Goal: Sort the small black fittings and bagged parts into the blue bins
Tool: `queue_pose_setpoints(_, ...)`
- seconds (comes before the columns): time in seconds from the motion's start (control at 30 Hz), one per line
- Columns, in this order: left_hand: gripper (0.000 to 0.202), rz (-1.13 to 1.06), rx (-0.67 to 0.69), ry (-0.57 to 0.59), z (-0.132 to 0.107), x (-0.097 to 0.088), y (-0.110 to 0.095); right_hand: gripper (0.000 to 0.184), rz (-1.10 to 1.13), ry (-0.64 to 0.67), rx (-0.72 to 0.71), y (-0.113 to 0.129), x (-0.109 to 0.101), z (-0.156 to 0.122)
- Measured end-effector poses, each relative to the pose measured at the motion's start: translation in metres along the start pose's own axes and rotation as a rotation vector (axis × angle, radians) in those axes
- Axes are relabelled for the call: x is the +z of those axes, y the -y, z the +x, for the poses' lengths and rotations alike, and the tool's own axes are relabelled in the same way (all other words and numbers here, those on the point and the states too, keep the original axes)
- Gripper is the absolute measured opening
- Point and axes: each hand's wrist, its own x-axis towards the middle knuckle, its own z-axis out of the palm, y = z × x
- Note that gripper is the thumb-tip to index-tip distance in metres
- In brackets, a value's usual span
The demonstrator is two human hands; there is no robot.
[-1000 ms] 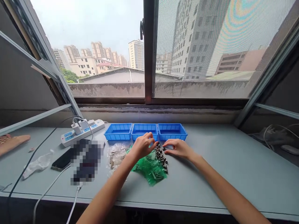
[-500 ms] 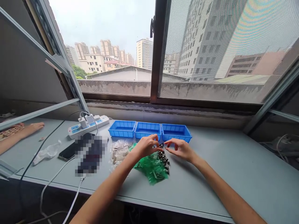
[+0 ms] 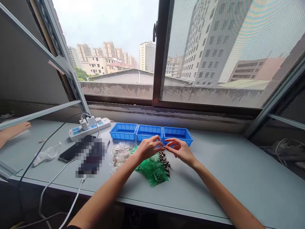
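My left hand (image 3: 148, 148) and my right hand (image 3: 180, 149) are raised a little above the grey table (image 3: 226, 178), fingertips almost meeting over a heap of small dark metal parts (image 3: 165, 160). Both pinch with thumb and forefinger; what lies between the fingers is too small to make out. A green plastic bag (image 3: 152, 169) of parts lies under my left wrist. A clear bag (image 3: 119, 154) of pale parts sits left of it. Three blue trays (image 3: 151, 133) stand in a row just beyond my hands.
A white power strip (image 3: 89, 128) with plugged chargers and cables lies at the back left. A phone (image 3: 69, 153), a blurred dark object and a crumpled clear wrapper (image 3: 46, 155) lie on the left. Another person's hand (image 3: 14, 130) rests at the far left. Cables lie at the far right.
Both hands have lifted off the heap of dark parts and come together, fingertips pinching. The other person's hand at the far left has drawn back.
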Motion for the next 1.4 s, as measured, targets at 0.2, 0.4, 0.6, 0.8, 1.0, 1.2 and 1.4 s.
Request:
queue_pose_setpoints(0.2, 0.033, 0.004, 0.016, -0.018, -0.001, 0.005, 0.000, 0.051, 0.082, -0.028, 0.060, 0.007, 0.004, -0.002)
queue_pose_setpoints(0.4, 0.030, 0.035, -0.022, 0.080, -0.003, 0.008, 0.003, 0.048, 0.094, -0.050, 0.059, 0.001, 0.006, -0.003)
queue_pose_setpoints(0.6, 0.021, 0.064, -0.068, 0.190, 0.000, 0.003, -0.003, 0.053, 0.160, -0.151, 0.109, 0.002, 0.003, -0.001)
queue_pose_setpoints(0.8, 0.029, 0.004, -0.109, 0.225, 0.000, 0.001, -0.007, 0.061, 0.249, -0.215, 0.202, 0.010, 0.005, -0.003)
queue_pose_setpoints(1.0, 0.032, -0.025, -0.107, 0.146, -0.002, 0.001, -0.009, 0.064, 0.274, -0.187, 0.269, 0.013, 0.012, -0.005)
queue_pose_setpoints(1.2, 0.034, -0.049, -0.095, 0.001, 0.000, -0.004, -0.012, 0.065, 0.390, -0.189, 0.373, 0.018, 0.016, -0.008)
queue_pose_setpoints(1.4, 0.032, -0.061, -0.035, -0.095, 0.002, -0.009, -0.014, 0.066, 0.496, -0.166, 0.468, 0.029, 0.017, -0.013)
